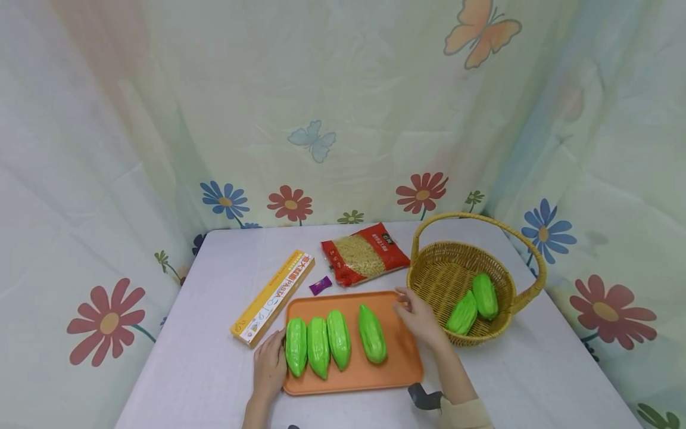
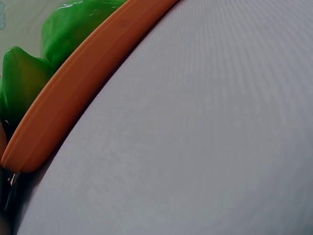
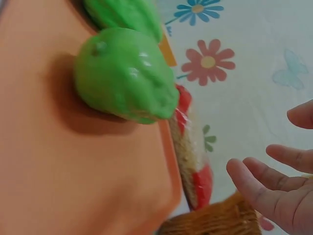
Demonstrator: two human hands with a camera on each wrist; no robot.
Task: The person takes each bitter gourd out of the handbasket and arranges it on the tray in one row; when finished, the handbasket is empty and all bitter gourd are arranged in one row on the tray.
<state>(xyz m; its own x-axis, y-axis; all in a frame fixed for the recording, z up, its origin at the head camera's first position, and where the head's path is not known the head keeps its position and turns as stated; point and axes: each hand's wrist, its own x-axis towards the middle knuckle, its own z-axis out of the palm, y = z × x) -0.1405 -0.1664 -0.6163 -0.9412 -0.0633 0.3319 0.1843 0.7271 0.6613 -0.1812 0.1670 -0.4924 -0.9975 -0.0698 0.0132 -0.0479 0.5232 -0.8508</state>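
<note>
An orange tray (image 1: 375, 378) lies on the table and bears several glossy green bitter gourds, including one (image 1: 372, 335) set apart to the right of a close row. At the tray's left edge, my left hand (image 1: 270, 366) holds the rim beside the leftmost gourd (image 1: 296, 347); its fingers are mostly out of the left wrist view. My right hand (image 1: 417, 316) hovers by the tray's upper right corner with fingers spread and nothing in them. To its right stands a wicker basket (image 1: 434, 280) with two more gourds (image 1: 485, 296) inside.
Behind the tray lies a red bag of pasta (image 1: 360, 255), near a small purple packet (image 1: 320, 286). A long yellow and white pasta box (image 1: 273, 298) lies slanted at the left. The basket's tall handle (image 1: 482, 218) arches upward. A flowered curtain (image 1: 343, 179) encloses the table.
</note>
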